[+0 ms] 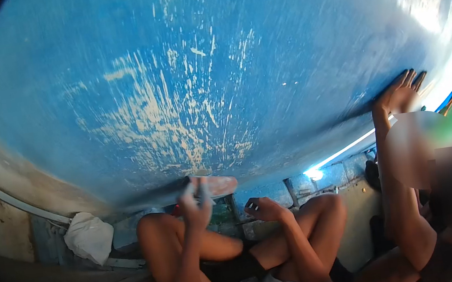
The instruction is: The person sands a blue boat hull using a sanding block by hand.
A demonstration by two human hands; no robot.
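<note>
A large blue surface [303, 34] with scratched, pale bare patches fills the view in front of me. My left hand [194, 203] is closed on a flat, pinkish-red block with a rounded end [221, 185], held against the surface's lower part. Part of the block is hidden behind the fingers, and its exact kind is unclear. My right hand [266, 209] hovers near my right knee, apart from the surface. Its fingers are loosely bent, and no object shows in them.
Another person's hand [399, 94] lies spread on the blue surface at the right; that person sits close beside me. A white bag [89, 239] is by my left knee. Blocks [264, 193] line the floor below the surface. A bright light strip [347, 150] shows underneath.
</note>
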